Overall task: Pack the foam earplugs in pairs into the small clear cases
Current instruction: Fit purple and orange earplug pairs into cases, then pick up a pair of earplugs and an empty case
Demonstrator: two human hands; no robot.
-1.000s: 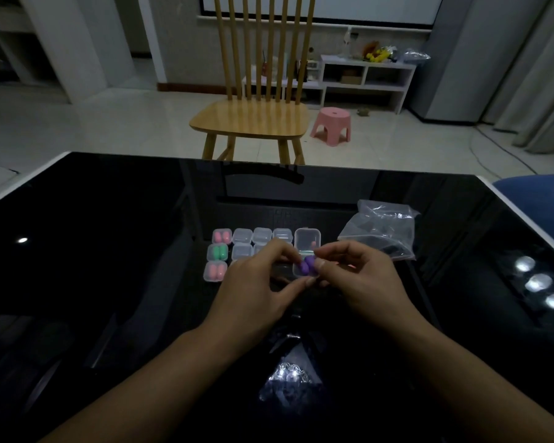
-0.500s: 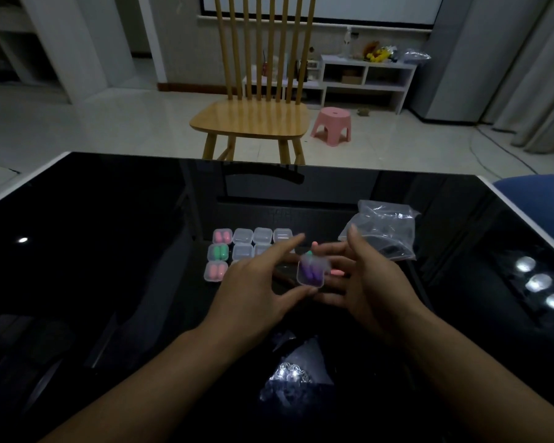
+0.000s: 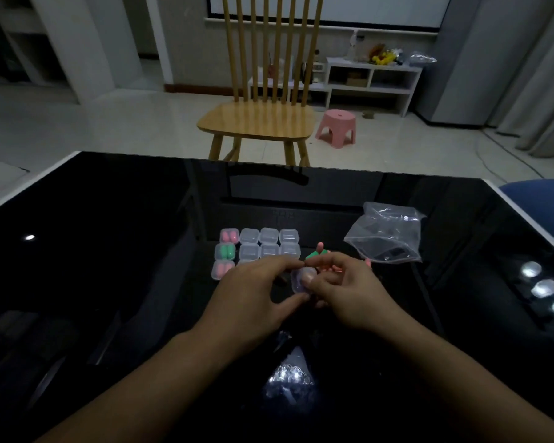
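A small clear case [image 3: 298,280] is pinched between my left hand [image 3: 253,297] and my right hand [image 3: 346,290], just above the black table. My right thumb presses on its lid; what is inside is hard to make out. Behind my hands a grid of small clear cases [image 3: 269,244] lies on the table. Its left column holds a pink pair [image 3: 229,236], a green pair [image 3: 227,251] and another pink pair [image 3: 220,269]. Loose earplugs, one green [image 3: 314,254] and some pink [image 3: 331,268], lie just beyond my right fingers.
A crumpled clear plastic bag [image 3: 386,239] lies to the right of the cases. The glossy black table [image 3: 109,251] reflects lamp spots. Beyond its far edge stand a wooden chair [image 3: 259,119] and a pink stool [image 3: 336,126].
The case stood open with purple earplugs going in; its lid has come down, and both hands now close in on it, with my right thumb on top.
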